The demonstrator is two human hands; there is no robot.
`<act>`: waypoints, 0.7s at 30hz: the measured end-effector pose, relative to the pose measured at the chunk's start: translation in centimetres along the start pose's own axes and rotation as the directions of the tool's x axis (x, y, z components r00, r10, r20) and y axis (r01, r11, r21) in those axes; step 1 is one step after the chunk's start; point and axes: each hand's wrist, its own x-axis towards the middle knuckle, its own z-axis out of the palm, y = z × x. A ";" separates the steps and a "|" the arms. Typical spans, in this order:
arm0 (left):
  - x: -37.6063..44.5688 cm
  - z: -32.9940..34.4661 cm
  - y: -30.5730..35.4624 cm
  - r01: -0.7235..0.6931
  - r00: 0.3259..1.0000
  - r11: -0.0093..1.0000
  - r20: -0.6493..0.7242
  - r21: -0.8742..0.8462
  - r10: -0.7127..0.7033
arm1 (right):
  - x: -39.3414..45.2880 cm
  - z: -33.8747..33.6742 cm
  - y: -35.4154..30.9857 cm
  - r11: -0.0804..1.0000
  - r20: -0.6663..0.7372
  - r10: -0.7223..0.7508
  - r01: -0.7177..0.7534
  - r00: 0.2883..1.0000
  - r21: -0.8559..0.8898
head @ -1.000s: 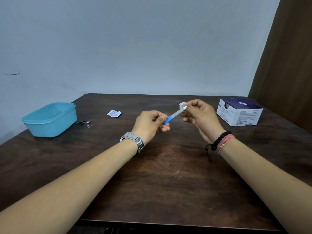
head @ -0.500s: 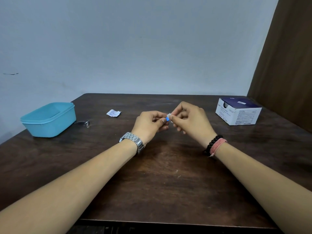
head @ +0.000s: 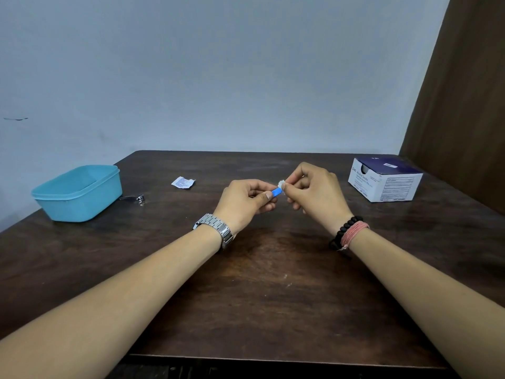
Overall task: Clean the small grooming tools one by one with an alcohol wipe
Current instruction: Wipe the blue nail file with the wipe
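The file (head: pixel 276 192) is pinched by its blue handle in the left hand (head: pixel 246 205), thumb on top and fingers curled under, most likely so the working end is left free for wiping. Only a short blue stretch shows between the two hands; the rest of the file is hidden inside the right hand's grip. The wipe (head: pixel 281 183) is pinched around the file by the right hand (head: pixel 314 192), bunched between thumb and forefinger, with a white tuft showing just above the blue section. The hands are held nearly touching above the middle of the table (head: pixel 273 296), not resting on it, presumably so the wipe can be slid along the file's length. The wipe sits right at the handle end, so a stroke is judged to be at or near its inner limit. Other items are kept out of the working zone: the tub (head: pixel 79 194) stands at the far left, the clipper (head: pixel 134 198) lies just beside it on the table, well apart from both hands and apparently next in line or already done, which cannot be told. A torn sachet (head: pixel 183 182) lies behind the left hand, most likely the wipe's wrapper. The swab box (head: pixel 385 179) is parked at the far right, within the right hand's reach.
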 end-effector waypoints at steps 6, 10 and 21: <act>0.0 0.0 0.1 -0.006 1.000 1.000 -0.003 0.009 0.006 | 0.1 -0.2 0.0 1.000 -0.022 -0.001 0.001 1.000 -0.007; -0.1 0.1 0.2 -0.004 1.000 1.000 -0.001 -0.001 0.004 | 0.3 -0.4 0.1 1.000 -0.042 0.006 -0.006 0.999 -0.015; 0.1 -0.1 0.1 -0.017 1.000 0.999 -0.001 0.034 0.017 | 0.5 -1.0 0.4 1.000 -0.088 0.021 -0.022 0.996 -0.007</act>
